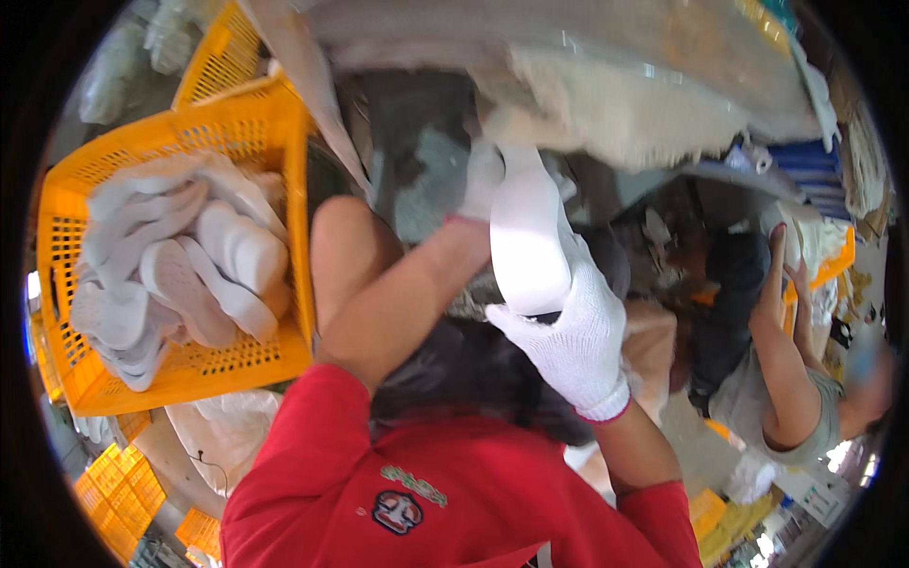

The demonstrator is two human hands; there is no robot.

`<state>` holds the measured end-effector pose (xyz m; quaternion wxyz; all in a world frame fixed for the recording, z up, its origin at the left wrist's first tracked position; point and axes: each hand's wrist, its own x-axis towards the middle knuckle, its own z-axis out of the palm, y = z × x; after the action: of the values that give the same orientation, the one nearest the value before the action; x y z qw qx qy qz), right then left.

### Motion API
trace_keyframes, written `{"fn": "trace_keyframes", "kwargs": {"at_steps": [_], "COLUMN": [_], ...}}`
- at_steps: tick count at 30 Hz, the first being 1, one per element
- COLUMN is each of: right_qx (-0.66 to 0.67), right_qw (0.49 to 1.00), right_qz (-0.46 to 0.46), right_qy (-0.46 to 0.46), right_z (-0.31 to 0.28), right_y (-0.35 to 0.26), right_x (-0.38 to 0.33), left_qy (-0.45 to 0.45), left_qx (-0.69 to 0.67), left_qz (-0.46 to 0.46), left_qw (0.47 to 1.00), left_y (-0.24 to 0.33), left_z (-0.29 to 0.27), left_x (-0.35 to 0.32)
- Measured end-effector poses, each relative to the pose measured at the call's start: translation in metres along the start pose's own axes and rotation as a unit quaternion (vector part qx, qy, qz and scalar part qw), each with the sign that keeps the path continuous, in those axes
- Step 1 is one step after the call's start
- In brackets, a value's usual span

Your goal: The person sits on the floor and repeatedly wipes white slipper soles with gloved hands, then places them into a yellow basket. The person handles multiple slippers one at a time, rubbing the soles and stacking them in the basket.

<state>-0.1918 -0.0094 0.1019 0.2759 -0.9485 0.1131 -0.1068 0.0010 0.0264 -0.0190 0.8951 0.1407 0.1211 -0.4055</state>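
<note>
A white shoe sole (pixel 528 237) stands lengthwise in front of me, its broad heel end toward my body. My right hand (pixel 573 331), in a white knit glove, is closed around that near end. Farther off, my left hand (pixel 481 178), also gloved in white, is beside the sole's far part. Its fingers are blurred and partly hidden, so I cannot tell how they are placed. The far tip of the sole reaches a beige fuzzy surface (pixel 530 118) under a grey cover, and whether they touch is unclear.
On my left, a yellow plastic crate (pixel 297 237) holds several white soles (pixel 180 275). The dusty grey cover (pixel 407 33) spans the far side. A co-worker (pixel 786 398) sits at the right near another yellow crate (pixel 833 260). More yellow crates (pixel 118 492) stand at the lower left.
</note>
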Motion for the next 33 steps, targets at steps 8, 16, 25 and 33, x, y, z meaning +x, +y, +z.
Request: {"fn": "trace_keyframes", "kwargs": {"at_steps": [8, 16, 25, 33], "right_qx": [0.004, 0.132, 0.217, 0.441], "right_qw": [1.000, 0.990, 0.968, 0.858], "right_qz": [0.021, -0.016, 0.082, 0.215], "right_qy": [-0.017, 0.042, -0.092, -0.151], "right_z": [0.000, 0.025, 0.004, -0.004], "right_y": [-0.003, 0.016, 0.005, 0.002], "right_x": [0.091, 0.098, 0.111, 0.123], "left_qy": [0.001, 0.135, 0.029, 0.001], "left_qx": [0.722, 0.151, 0.013, 0.051], "left_qz": [0.219, 0.161, -0.018, 0.039], "left_qw": [0.656, 0.966, 0.999, 0.998], "left_y": [0.026, 0.000, 0.016, 0.005], "left_z": [-0.015, 0.004, 0.014, 0.006], "left_x": [-0.005, -0.010, -0.023, -0.002]}}
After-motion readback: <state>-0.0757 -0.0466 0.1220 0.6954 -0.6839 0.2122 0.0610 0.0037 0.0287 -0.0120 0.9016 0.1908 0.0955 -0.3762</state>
